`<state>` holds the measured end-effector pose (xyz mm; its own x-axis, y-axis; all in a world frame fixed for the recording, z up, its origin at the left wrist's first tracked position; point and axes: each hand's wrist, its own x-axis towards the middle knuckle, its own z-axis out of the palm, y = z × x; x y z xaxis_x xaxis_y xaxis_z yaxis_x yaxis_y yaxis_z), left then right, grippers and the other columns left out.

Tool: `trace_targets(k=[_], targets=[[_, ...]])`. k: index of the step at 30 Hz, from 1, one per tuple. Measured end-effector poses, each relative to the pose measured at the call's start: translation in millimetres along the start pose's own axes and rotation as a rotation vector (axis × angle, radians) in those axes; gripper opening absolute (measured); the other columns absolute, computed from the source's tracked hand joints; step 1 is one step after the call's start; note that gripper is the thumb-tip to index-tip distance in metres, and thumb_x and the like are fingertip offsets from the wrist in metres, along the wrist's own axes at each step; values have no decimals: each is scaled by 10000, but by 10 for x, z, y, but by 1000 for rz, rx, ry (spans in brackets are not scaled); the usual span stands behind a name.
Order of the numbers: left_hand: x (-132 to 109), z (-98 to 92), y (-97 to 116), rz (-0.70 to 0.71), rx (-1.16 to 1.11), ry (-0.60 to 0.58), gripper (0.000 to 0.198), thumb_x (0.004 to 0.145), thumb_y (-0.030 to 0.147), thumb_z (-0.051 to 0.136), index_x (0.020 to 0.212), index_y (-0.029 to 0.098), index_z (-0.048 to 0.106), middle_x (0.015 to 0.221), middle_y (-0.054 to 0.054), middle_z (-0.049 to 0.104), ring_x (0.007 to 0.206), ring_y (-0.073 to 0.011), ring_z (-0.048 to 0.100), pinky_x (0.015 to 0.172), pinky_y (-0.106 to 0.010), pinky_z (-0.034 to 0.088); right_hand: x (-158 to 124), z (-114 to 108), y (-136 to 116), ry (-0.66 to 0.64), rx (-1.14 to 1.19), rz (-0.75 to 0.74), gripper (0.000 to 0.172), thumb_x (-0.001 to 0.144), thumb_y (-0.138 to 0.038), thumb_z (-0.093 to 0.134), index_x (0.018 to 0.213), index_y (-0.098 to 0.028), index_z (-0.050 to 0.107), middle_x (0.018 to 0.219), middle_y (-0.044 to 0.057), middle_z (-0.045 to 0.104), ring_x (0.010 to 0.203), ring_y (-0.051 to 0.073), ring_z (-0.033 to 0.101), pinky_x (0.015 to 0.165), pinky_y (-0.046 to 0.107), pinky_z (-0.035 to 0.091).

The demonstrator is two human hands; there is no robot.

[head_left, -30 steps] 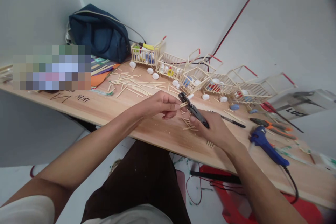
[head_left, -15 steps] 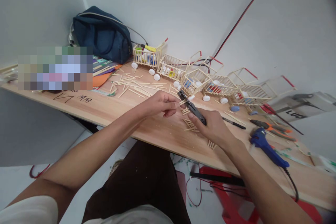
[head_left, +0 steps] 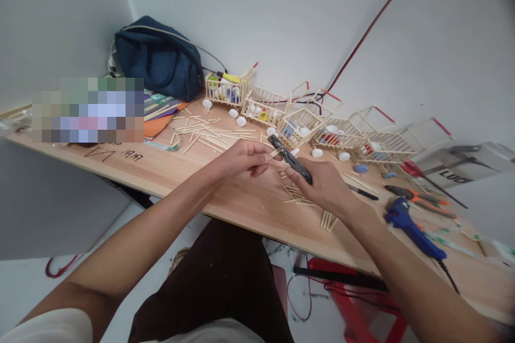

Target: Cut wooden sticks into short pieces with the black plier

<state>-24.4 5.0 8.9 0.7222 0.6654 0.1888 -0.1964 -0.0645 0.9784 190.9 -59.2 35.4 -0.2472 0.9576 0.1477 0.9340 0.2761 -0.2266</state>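
Observation:
My left hand [head_left: 245,158] pinches a short wooden stick [head_left: 276,152] between thumb and fingers and holds it to the jaws of black cutting pliers [head_left: 288,158]. My right hand [head_left: 328,185] is wrapped round the pliers' handles, just above the wooden table [head_left: 193,171]. Cut stick pieces [head_left: 298,195] lie on the table under and beside my right hand. A scatter of longer sticks [head_left: 209,131] lies further back, to the left.
A row of small stick-built carts [head_left: 306,118] with white bottle-cap wheels lines the wall. A blue glue gun [head_left: 410,225], orange-handled pliers [head_left: 418,195] and a black pen [head_left: 362,191] lie to the right. A dark blue bag [head_left: 161,61] and coloured paper [head_left: 159,112] sit at back left.
Both hands stay together on the stick and pliers and have shifted slightly left and up in the view as my head moved. The grips are unchanged.

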Motion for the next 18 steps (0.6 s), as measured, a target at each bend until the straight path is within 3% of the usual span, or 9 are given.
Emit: trace_targets(k=[5,9,18], targets=[[-32,52,40,57,3,16,331,848,394,610,947,81,650,530,38,472,489,-74,399,517,-212,282,-30,-110,7,-83,193,-8,566,917,-629,340,828,-169,656,670,37,610,627,173,535,592,281,352],[-33,63,49,68,-5,4,342,849,412,613,961,92,658,533,40,461,497,-75,395,519,-209,282,-64,-151,44,-186,350,-52,570,933,-619,314,973,-173,666,745,40,651,684,184,571,645,291,415],[-10,59,-14,-22,-223,-87,322,845,401,624,950,97,637,520,54,417,477,-71,358,509,-211,282,-63,-153,31,-69,264,-121,531,923,-604,377,1038,-167,657,853,54,683,770,197,613,688,280,426]])
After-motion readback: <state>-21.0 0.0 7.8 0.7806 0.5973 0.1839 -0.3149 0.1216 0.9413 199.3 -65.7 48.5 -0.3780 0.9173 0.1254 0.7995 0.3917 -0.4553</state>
